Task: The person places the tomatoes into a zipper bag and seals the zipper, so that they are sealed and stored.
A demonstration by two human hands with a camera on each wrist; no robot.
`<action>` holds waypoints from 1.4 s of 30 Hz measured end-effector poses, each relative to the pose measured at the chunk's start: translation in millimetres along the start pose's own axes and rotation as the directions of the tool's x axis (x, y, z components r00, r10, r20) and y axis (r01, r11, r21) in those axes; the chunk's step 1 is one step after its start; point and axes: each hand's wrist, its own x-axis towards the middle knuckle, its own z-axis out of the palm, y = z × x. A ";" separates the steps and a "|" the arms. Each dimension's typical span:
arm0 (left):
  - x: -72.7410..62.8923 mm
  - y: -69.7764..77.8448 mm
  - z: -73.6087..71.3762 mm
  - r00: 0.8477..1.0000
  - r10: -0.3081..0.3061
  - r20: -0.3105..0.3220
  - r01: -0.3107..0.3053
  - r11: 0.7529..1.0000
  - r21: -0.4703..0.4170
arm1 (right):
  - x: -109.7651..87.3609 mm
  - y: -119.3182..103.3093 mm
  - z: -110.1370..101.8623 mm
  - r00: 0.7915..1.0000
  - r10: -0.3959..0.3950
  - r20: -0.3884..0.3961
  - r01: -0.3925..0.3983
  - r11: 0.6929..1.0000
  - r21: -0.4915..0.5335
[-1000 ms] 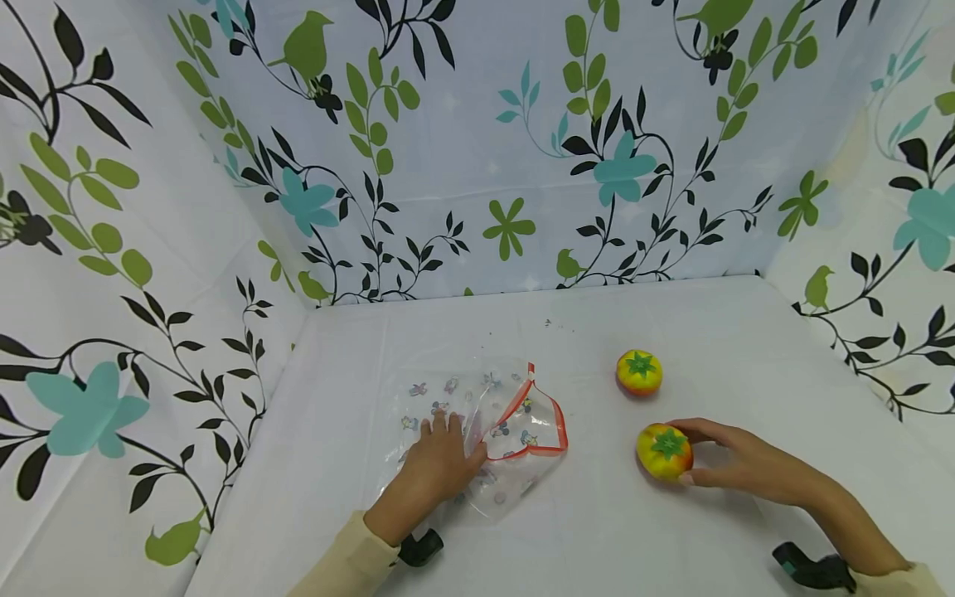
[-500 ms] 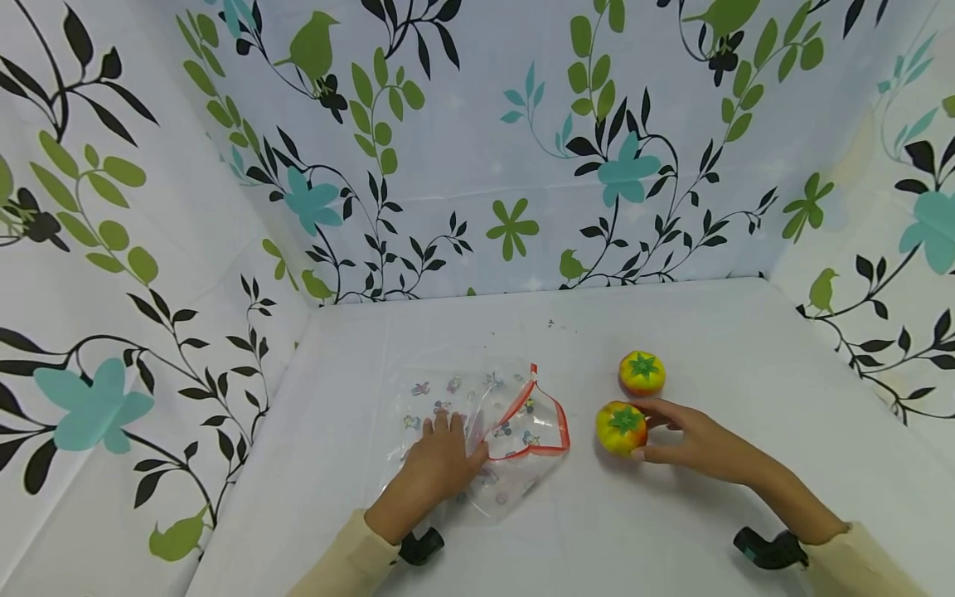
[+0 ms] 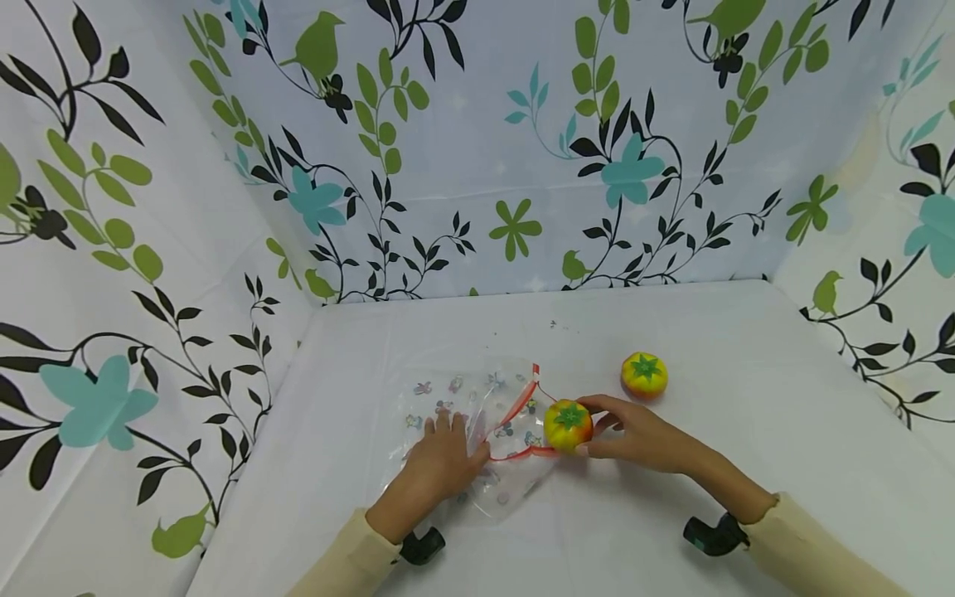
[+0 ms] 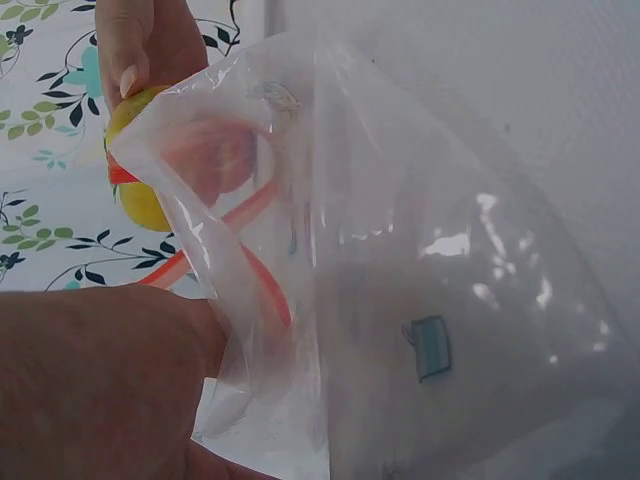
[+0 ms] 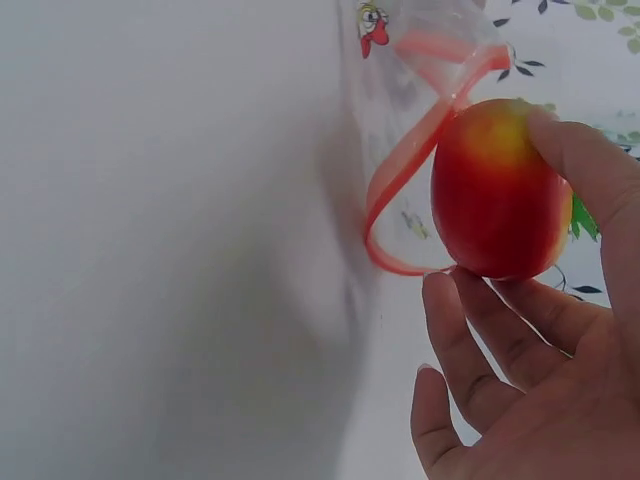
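My right hand (image 3: 634,435) grips a toy tomato (image 3: 569,425), yellow on top with a green star-shaped leaf, between thumb and fingers. Its underside shows deep red in the right wrist view, where the tomato (image 5: 500,190) is right at the red-edged mouth of a clear plastic bag (image 5: 405,165). On the bag (image 3: 440,406), printed with small cartoon figures, my left hand (image 3: 440,460) holds the film, thumb at the red rim. The left wrist view shows the bag (image 4: 450,250) lifted, the tomato partly behind its film. The left fingertips are mostly hidden there.
A second toy tomato (image 3: 644,376) sits on the white tablecloth (image 3: 716,348), behind and right of the right hand. Printed fabric with leaves and birds (image 3: 448,166) walls the table at the back and both sides.
My right hand has moved left with the tomato, from the right side of the table to the bag's mouth. The left hand and the second tomato stay in place.
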 end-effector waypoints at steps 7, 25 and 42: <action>-1.5 -0.5 -0.6 1.000 -0.003 0.002 0.003 1.000 0.004 | 16.9 -5.7 7.8 0.997 0.003 0.080 -0.005 1.000 0.019; -3.4 -1.3 -2.1 1.000 0.002 0.002 -0.002 1.000 -0.012 | 48.6 -17.1 36.2 0.998 -0.028 0.054 0.029 1.000 -0.012; -4.1 -3.6 -2.5 0.999 0.033 -0.025 -0.034 0.999 -0.012 | 59.5 -24.9 51.7 0.996 -0.031 -0.082 0.030 0.999 -0.013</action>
